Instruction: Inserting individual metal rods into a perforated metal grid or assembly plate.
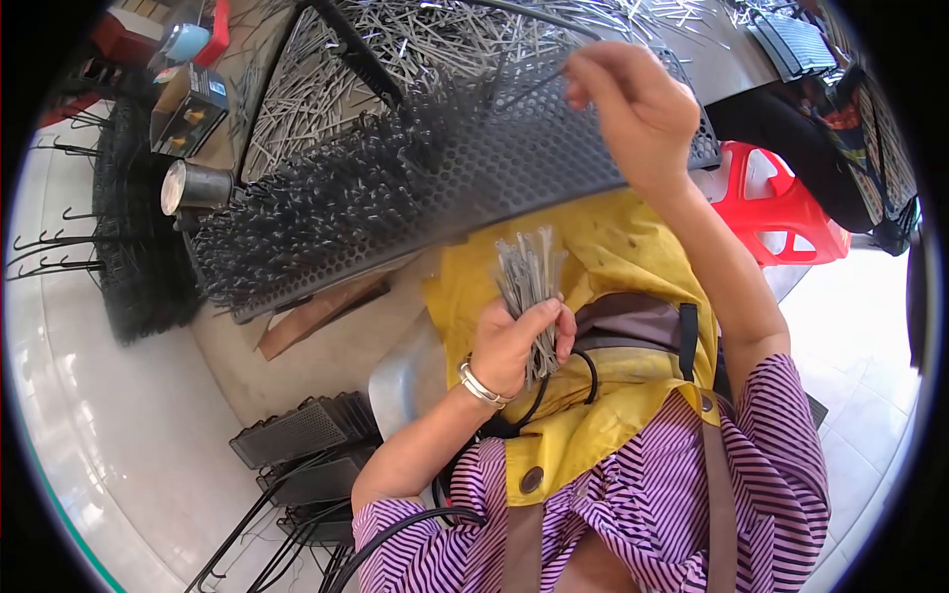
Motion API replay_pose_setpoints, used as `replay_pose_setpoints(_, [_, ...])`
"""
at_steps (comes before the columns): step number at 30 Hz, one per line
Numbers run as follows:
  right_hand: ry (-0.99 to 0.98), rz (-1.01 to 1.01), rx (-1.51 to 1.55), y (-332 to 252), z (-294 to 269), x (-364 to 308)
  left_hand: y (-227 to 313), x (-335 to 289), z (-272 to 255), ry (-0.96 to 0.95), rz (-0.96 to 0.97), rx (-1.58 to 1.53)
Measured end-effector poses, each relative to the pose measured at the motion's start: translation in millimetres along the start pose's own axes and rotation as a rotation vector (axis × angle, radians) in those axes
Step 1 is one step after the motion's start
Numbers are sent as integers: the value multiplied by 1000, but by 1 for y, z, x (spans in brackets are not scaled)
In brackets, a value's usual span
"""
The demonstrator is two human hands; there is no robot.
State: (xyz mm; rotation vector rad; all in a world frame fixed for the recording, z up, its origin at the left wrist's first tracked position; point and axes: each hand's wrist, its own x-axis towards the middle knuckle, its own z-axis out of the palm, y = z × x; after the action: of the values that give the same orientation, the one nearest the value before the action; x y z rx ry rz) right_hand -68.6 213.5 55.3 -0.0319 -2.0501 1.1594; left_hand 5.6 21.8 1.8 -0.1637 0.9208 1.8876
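Observation:
My left hand (506, 346) is wrapped round a bundle of thin silvery metal strips (531, 265), held upright above my lap. My right hand (643, 109) is raised over the right part of a black perforated metal panel (563, 148), thumb and fingers pinched together. Whatever lies between those fingertips is too blurred to make out. Many dark strips with looped ends (326, 208) stand close together in the holes of the panel's left and middle part. Bare holes show in the panel below my right hand.
Behind the panel lies a wide heap of loose metal strips (306, 109). A metal can (198, 186) and an open cardboard box (190, 107) stand at the left. Black racks with hooks (138, 217) hang farther left. A red plastic stool (781, 212) stands at the right.

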Motion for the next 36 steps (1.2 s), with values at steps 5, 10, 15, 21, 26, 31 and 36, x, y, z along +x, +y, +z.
replay_pose_setpoints(5, [2,-192,-191,6,14,4,1,-1,2,-8,0,-10])
replay_pose_setpoints(10, [-22,-395,-236,15,21,6,-1,-1,1,-29,-7,-14])
replay_pose_setpoints(15, [-111,-571,-206,20,26,18,0,0,3,-26,-11,6])
replay_pose_setpoints(21, [-285,-521,-161,-2,20,38,2,-1,1,-15,-32,-2])
replay_pose_setpoints(26, [-299,-546,-245,-5,20,36,2,-2,3,-4,-36,-3])
replay_pose_setpoints(31, [-345,-657,-149,-1,32,48,3,-2,2,2,-68,7])
replay_pose_setpoints(36, [-338,-573,-128,8,40,37,1,0,2,7,-71,-5])
